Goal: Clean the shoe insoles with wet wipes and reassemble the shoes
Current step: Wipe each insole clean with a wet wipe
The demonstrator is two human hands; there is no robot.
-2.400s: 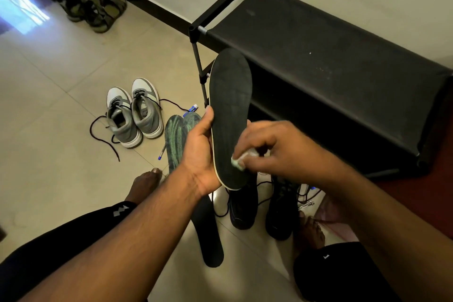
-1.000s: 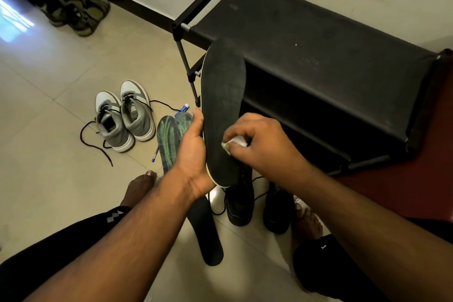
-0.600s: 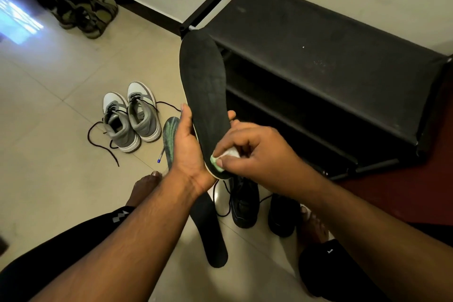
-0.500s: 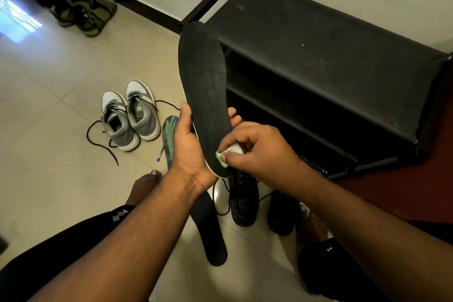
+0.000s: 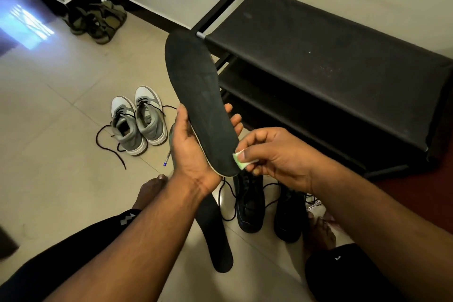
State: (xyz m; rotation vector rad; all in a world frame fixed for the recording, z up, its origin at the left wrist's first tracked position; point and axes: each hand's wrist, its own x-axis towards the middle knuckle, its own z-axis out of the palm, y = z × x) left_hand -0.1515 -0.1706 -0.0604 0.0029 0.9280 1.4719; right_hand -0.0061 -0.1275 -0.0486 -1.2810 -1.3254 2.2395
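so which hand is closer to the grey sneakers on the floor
Left. The left hand grips the black insole just right of the grey sneakers in the view. The right hand, pinching the wipe, is farther right, beyond the insole.

A left hand [image 5: 190, 149] grips a black insole [image 5: 198, 103] upright beside a black shoe rack [image 5: 331, 61], while the right hand [image 5: 277, 157] pinches a folded wet wipe [image 5: 241, 160] against the insole's heel edge.
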